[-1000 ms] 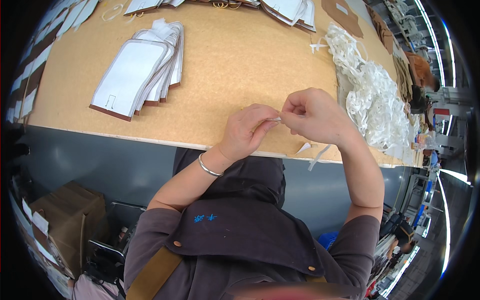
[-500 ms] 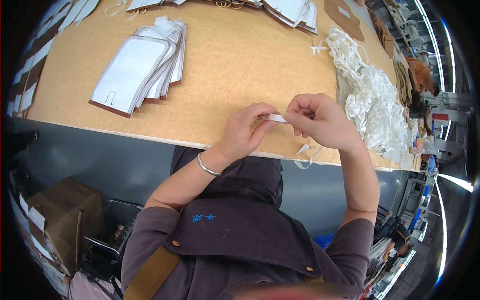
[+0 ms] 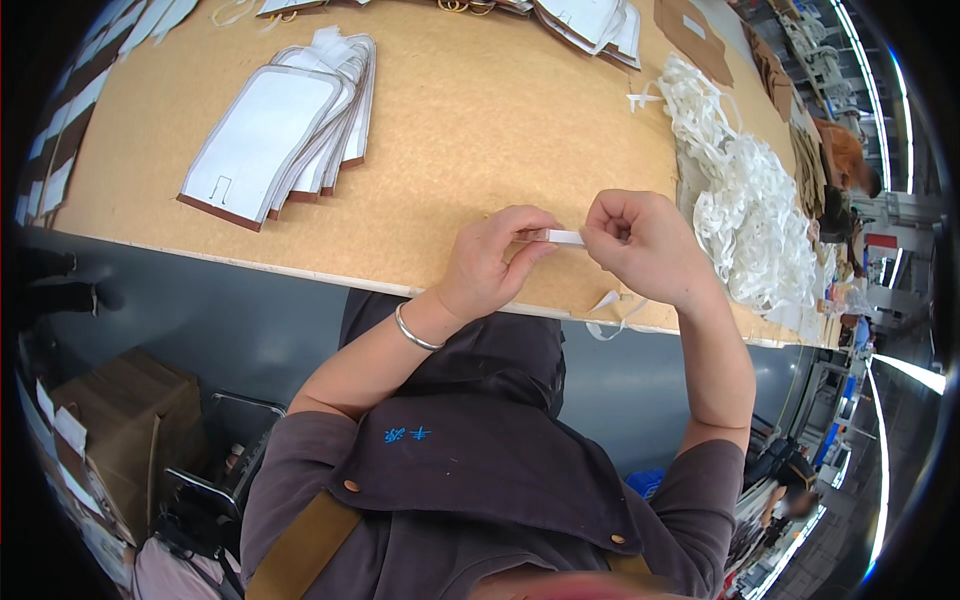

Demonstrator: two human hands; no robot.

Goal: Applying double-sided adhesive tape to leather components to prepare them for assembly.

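Between my two hands a short white strip [image 3: 566,237] is stretched level, just above the near edge of the table. My left hand [image 3: 492,258] pinches its left end between thumb and fingers. The fingers of my right hand [image 3: 637,240] are curled in and grip the strip's other end. What lies inside the curled fingers is hidden. Below my right hand, a thin white ribbon scrap [image 3: 620,318] lies at the table edge and hangs partly over it.
A large tangled heap of white ribbon [image 3: 745,200] covers the table's right side. At the left lies a fanned stack of white panels with brown edges [image 3: 262,135]; more panels [image 3: 590,25] lie at the back. A brown box-like bag [image 3: 130,430] stands on the floor at left.
My right hand has shifted slightly right, away from the left, and more of the white strip shows between them. My left hand stays almost still.
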